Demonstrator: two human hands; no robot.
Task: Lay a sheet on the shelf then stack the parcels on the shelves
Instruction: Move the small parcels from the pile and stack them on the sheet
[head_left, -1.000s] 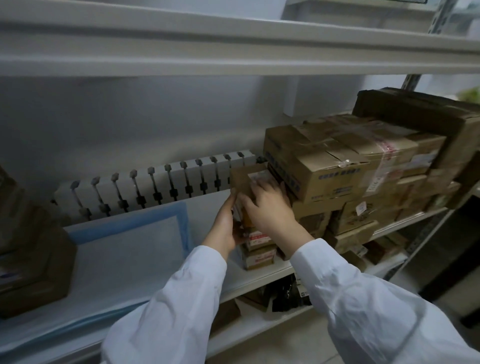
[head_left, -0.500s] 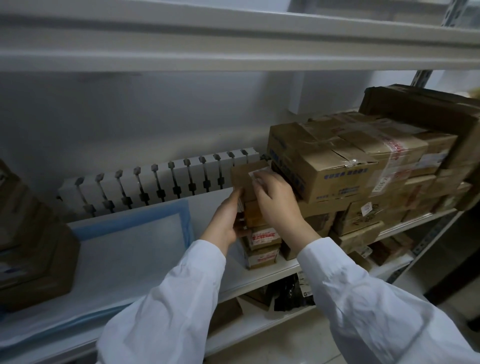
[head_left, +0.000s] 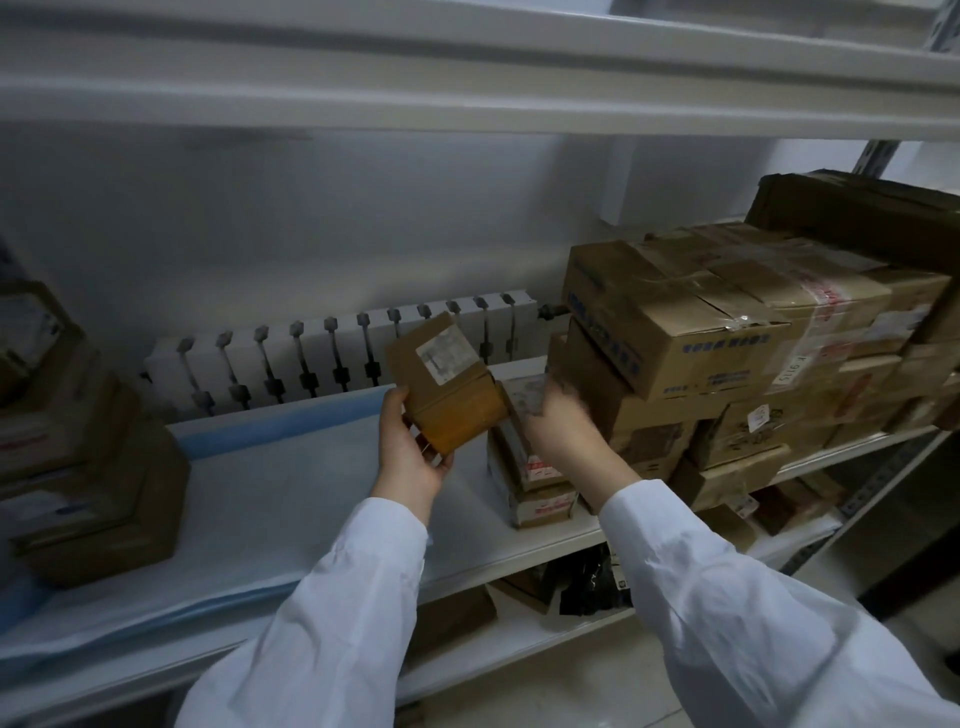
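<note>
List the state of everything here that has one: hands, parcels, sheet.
left hand, grips small parcel
small parcel, held tilted above shelf, label up
right hand, blurred on short stack; grip unclear
short stack, upright on shelf, right of sheet
sheet, laid flat on shelf
left stack, resting on sheet
big cartons, piled at right, taped shut

Small parcel (head_left: 447, 384) held over the sheeted shelf (head_left: 566, 538)
The left hand (head_left: 410, 457) grips the tilted brown parcel above the blue-edged sheet (head_left: 270, 499); the blurred right hand (head_left: 561, 426) touches the short stack (head_left: 535, 486) just right, beside larger cartons (head_left: 675, 332).
</note>
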